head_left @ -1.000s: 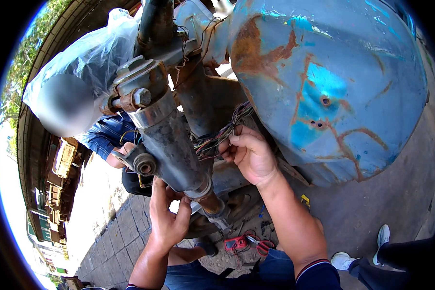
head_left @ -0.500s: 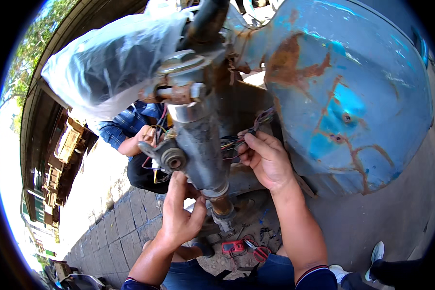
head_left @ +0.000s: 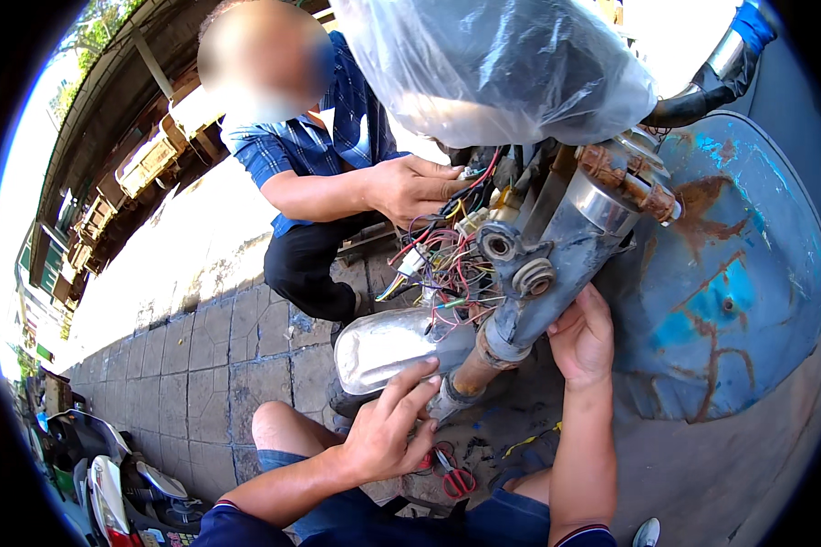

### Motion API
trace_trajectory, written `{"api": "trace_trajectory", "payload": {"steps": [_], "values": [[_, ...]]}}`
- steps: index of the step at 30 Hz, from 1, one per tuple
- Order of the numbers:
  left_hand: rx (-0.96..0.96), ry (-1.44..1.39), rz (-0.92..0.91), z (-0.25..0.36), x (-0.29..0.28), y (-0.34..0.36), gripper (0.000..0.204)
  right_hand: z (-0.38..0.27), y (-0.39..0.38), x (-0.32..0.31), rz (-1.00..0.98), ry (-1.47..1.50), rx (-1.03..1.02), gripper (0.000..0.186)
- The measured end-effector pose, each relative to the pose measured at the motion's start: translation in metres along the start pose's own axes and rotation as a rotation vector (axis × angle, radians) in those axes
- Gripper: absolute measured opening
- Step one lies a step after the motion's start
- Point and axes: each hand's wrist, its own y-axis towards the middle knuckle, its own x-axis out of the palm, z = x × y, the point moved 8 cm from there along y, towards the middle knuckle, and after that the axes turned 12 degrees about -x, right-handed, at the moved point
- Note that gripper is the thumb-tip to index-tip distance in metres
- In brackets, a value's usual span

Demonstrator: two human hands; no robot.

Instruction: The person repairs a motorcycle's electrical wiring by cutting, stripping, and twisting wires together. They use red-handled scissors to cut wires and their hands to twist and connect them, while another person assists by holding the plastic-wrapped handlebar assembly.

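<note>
A worn grey metal steering column (head_left: 579,246) slants across the middle, with a rusty lower tube (head_left: 479,369). Close by the lower end of that tube is my left hand (head_left: 394,427), its fingers apart and nothing seen in them. My right hand (head_left: 586,342) reaches up behind the column; its fingertips are hidden there, so what they hold cannot be told. Left of the column hangs a tangle of coloured wires (head_left: 447,264) with pale connectors. A co-worker's hand (head_left: 415,189) grips wires at the top of this tangle.
A dented, rusty blue-grey body panel (head_left: 702,319) stands at the right. Clear plastic (head_left: 511,68) wraps a part above. Below the wires sits a silvery oblong part (head_left: 397,351). A red-handled cutting tool (head_left: 454,476) lies on the ground. Parked motorbikes (head_left: 109,483) stand lower left.
The view has swung left, showing more of the co-worker and wires. My right hand has left the wires it was holding and gone behind the column. My left hand is now lower on the tube.
</note>
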Motion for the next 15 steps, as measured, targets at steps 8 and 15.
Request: {"api": "trace_trajectory", "payload": {"steps": [8,15], "values": [[-0.147,0.077,0.144,-0.044,-0.072,-0.073,0.065,-0.017,-0.03,-0.021,0.185,0.008,-0.144,0.027],[-0.42,-0.078,0.434,-0.09,-0.15,-0.216,0.067,-0.046,-0.126,0.008,0.08,-0.205,-0.358,0.037]]}}
